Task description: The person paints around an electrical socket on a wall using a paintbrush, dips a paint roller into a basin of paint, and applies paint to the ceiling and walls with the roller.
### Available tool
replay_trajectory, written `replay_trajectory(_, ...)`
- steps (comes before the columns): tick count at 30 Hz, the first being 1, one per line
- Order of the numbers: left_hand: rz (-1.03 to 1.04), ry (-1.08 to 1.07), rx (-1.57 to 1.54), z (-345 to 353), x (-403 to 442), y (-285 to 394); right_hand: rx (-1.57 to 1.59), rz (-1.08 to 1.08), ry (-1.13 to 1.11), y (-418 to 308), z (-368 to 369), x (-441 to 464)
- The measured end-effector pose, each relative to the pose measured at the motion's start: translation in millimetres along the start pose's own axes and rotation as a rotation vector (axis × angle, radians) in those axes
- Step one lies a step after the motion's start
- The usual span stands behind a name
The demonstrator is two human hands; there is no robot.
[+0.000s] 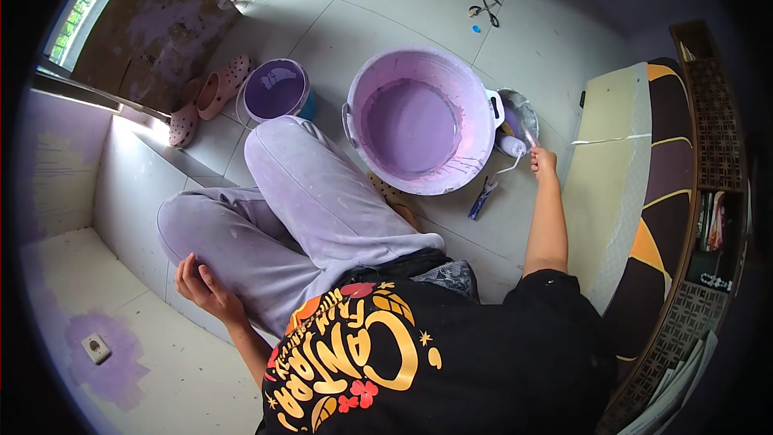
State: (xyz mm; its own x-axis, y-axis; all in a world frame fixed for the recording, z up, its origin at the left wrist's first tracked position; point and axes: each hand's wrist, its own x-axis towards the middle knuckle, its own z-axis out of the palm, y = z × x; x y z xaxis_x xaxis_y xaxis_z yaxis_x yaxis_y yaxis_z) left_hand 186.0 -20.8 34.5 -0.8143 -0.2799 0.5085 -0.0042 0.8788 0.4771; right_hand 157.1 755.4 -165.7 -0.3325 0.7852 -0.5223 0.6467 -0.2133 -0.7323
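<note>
My right hand [543, 162] is closed round a slim pale-handled tool [530, 136], just right of a large tub [360, 83]. The tool's far end reaches over a round grey lid or dish [523, 105]; its kind is hard to make out. Close by, a paint roller [512, 146] lies with its white sleeve beside the tub and its blue handle [481, 198] on the floor. Light purple paint [411, 127] covers the tub's bottom and streaks its walls. My left hand [208, 288] rests against my thigh, fingers loosely bent and apart, holding nothing.
Left of the tub stands a smaller bucket [306, 103] of darker purple paint. Pink clogs [211, 97] lie near the doorway. Scissors [484, 2] are on the tiled floor [386, 12] at the far side. A mattress [612, 153] and a wooden shelf [702, 161] line the right.
</note>
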Motion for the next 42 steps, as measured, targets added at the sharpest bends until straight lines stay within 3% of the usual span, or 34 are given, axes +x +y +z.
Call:
replay_trajectory(8,-0.014,-0.009,0.071,6.5,6.7,12.7,0.197,0.311,-0.191,-15.1,-3.3,75.5)
replay_trajectory(14,-0.024,-0.032,0.147,10.5,13.6,26.2,0.483,0.264,-0.013,-18.7,-2.0,119.7)
replay_trajectory(20,-0.034,-0.053,0.181,15.9,18.2,36.1,0.526,0.089,0.009,-10.2,10.8,132.8)
replay_trajectory(26,-0.033,-0.056,0.188,19.7,21.3,42.6,1.004,0.197,0.048,-18.2,13.4,135.0)
replay_trajectory(29,-0.011,-0.067,0.227,21.4,23.8,47.8,0.478,0.014,0.063,-17.7,3.2,120.1)
replay_trajectory(32,-0.001,-0.069,0.255,22.5,25.2,52.1,0.560,-0.022,0.609,-1.1,9.9,81.2)
replay_trajectory(34,0.017,-0.075,0.300,21.7,26.4,53.0,0.285,-0.069,0.682,52.3,9.8,50.2)
replay_trajectory(35,0.013,-0.069,0.288,22.2,26.6,52.4,-0.183,-0.102,0.659,105.0,9.5,52.4)
replay_trajectory(36,0.009,-0.064,0.275,23.3,26.7,50.9,-0.647,-0.119,0.381,211.2,0.8,103.6)
replay_trajectory(37,0.003,-0.057,0.262,24.7,26.2,49.7,-0.350,0.186,-0.009,165.6,25.6,14.4)
replay_trajectory(38,-0.005,-0.054,0.228,26.0,25.8,47.9,-0.461,0.086,-0.140,198.4,39.3,-1.8)
replay_trajectory(40,-0.028,-0.043,0.169,27.1,25.6,44.2,-0.254,0.135,-0.129,206.7,66.6,-39.8)
replay_trajectory(42,-0.003,-0.048,0.197,25.5,25.8,41.0,-0.176,0.114,-0.168,220.6,77.4,-16.1)
